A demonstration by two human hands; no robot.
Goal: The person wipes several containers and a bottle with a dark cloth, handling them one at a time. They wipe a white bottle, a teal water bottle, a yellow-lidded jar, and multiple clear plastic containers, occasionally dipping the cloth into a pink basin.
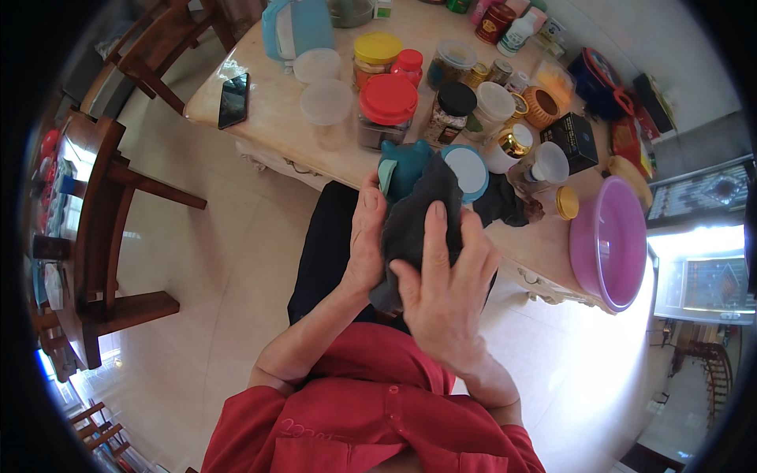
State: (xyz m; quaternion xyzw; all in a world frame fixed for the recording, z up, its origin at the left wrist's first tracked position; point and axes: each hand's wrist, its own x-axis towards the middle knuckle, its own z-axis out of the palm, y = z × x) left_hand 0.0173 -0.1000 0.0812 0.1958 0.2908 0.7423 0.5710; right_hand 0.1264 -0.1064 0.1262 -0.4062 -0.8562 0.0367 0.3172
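Observation:
My left hand [368, 236] holds a teal container [408, 165] with small ear-like bumps and a pale green tab at its side. A dark grey cloth [423, 219] covers much of that container. My right hand [446, 278] presses the cloth against it, with the index finger stretched along the fabric. Just beyond the cloth, a round blue-rimmed piece with a white face [466, 173] rests at the table edge. Another dark cloth [501, 201] lies crumpled to the right of it. The lower part of the container is hidden by the cloth and my hands.
On the table [278, 127] stand a red-lidded jar [387, 103], a black-lidded jar [452, 106], a clear tub [326, 106] and several other jars. A phone [234, 101] lies at left. The purple basin [609, 245] sits at the right edge. Wooden chairs [103, 236] stand left.

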